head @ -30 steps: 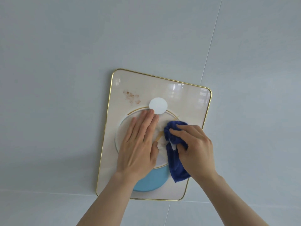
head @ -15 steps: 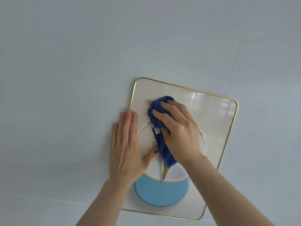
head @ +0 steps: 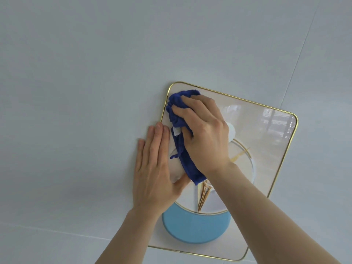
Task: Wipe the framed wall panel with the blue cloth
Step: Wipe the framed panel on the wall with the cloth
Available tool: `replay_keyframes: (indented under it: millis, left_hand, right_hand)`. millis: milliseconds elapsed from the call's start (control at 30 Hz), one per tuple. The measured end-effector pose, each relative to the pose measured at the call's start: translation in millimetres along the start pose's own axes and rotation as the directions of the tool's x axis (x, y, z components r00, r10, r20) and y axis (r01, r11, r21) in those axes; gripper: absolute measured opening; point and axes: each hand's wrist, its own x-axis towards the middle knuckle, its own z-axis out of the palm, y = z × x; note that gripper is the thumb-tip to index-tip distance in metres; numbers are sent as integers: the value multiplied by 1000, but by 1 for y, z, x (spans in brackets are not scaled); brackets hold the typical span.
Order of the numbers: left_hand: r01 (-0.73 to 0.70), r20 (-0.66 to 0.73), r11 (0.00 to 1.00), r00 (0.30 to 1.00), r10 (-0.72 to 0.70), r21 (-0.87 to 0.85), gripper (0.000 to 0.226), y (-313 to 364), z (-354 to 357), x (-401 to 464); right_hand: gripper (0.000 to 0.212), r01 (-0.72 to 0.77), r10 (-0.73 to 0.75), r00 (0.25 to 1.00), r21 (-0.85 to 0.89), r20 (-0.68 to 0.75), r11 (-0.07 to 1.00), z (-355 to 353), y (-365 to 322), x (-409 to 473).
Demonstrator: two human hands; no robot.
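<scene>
Wall (head: 95, 73): pale grey-blue, smooth, fills the scene.
Seams (head: 297, 61): thin lines, one slanting far right, one crossing near left.

Probably a home: pale tiled wall (head: 95, 73) bearing a decorative gold-framed panel (head: 266, 130).

Layout: panel (head: 266, 145) on wall (head: 95, 73).
Cloth (head: 179, 119) at panel's upper-left corner under right hand (head: 205, 138); left hand (head: 154, 172) flat across panel's left edge, beside cloth.
</scene>
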Motion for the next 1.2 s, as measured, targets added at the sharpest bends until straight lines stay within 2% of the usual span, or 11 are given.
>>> replay_keyframes:
  millis: [267,333,467,600,767,867,967,1067,1200]
  left_hand:
    - [-2,-29,1000,1000,2,-2,117,-2,-1,1]
    - [1,-40,1000,999,-2,-20,116,-3,-1,0]
    - [6,-46,999,999,-8,-38,116,-2,-1,0]
    - [0,-43,1000,999,-1,-29,115,-2,-2,0]
    - [2,-20,999,1000,-3,-47,114,-3,-2,0]
    - [5,-18,999,1000,-6,-39,114,-2,-1,0]
    - [1,-35,999,999,-2,-38,113,-1,2,-1]
    - [2,-52,999,999,-4,-42,115,-1,3,-1]
    - [-10,-60,999,998,7,-47,118,-1,1,-1]
  right_hand:
    - [25,200,-187,973,-89,137,976,-12,19,-6]
    - [24,202,-190,974,-91,127,975,-15,25,-10]
    - [26,-4,5,1000,-116,2,993,-34,49,-24]
    - [30,-154,143,985,-112,-98,982,-31,49,-34]
    - [39,-392,383,890,14,-249,920,-20,28,-35]
    - [37,-456,457,834,82,-310,886,-10,16,-31]
    - [38,-389,388,879,53,-278,920,-14,21,-33]
    - [35,-229,232,956,36,-181,973,-12,20,-27]
    - [33,-160,170,979,87,-113,983,0,13,-20]
